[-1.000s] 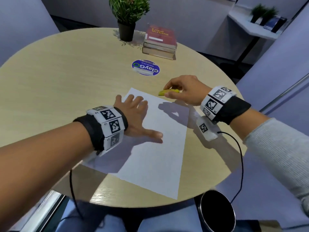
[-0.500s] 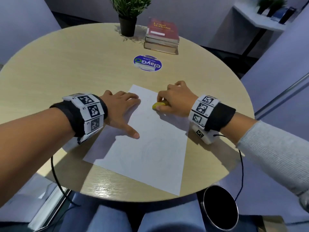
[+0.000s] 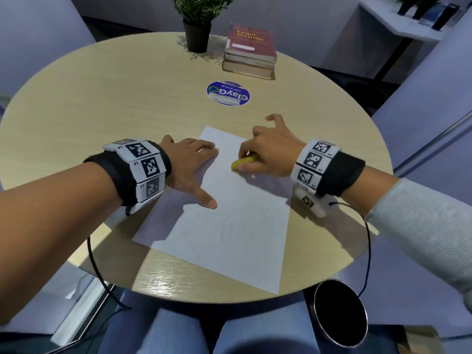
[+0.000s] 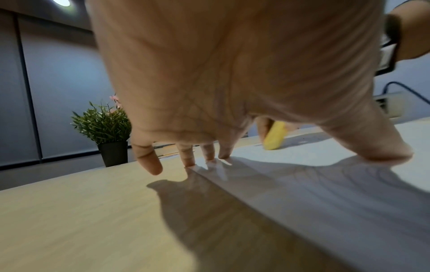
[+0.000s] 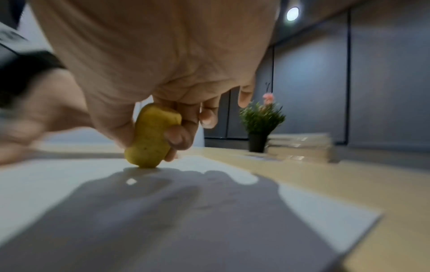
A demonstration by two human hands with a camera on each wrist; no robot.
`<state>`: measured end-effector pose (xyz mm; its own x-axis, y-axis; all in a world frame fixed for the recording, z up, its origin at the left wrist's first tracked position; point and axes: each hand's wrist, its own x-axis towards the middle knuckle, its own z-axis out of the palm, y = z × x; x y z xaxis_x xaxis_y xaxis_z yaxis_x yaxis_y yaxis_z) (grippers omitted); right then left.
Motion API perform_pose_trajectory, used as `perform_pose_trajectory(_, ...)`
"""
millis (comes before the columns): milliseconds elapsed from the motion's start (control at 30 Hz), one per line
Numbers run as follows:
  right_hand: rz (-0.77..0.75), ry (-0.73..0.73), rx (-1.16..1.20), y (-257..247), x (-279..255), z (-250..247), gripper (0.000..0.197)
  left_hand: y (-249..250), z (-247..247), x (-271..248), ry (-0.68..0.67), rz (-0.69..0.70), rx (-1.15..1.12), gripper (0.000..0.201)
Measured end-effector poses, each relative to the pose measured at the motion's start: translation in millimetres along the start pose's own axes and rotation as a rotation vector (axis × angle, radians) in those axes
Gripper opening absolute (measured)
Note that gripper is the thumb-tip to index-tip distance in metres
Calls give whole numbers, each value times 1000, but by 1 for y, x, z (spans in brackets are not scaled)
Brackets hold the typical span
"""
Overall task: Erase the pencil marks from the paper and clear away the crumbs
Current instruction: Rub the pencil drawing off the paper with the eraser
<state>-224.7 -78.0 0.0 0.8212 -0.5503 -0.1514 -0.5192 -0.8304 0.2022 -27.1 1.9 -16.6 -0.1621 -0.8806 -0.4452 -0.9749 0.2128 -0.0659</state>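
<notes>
A white sheet of paper (image 3: 229, 226) lies on the round wooden table (image 3: 102, 111), with faint pencil curves near its middle and a few dark specks near its far end. My right hand (image 3: 265, 154) pinches a yellow eraser (image 3: 244, 162) between thumb and fingers, its lower end touching the paper's far part; the same eraser (image 5: 151, 136) stands tilted on the sheet in the right wrist view. My left hand (image 3: 189, 169) lies flat with spread fingers (image 4: 209, 152) on the paper's left edge, thumb out on the sheet. The eraser (image 4: 274, 136) shows beyond my left palm.
A potted plant (image 3: 199, 21) and a stack of books (image 3: 250, 52) stand at the table's far side. A round blue sticker (image 3: 228, 93) lies between them and the paper. A dark round bin (image 3: 339, 312) sits below the table's near right edge. Cables hang from both wrists.
My right hand brought the eraser from beyond the paper's far edge down onto the sheet. My left hand slid leftward to the paper's left edge.
</notes>
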Motion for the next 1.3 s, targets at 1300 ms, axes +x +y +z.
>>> perform_pose_trajectory(1300, -103, 83, -66, -18, 4, 7, 49, 1, 3, 1, 69, 1, -30, 127)
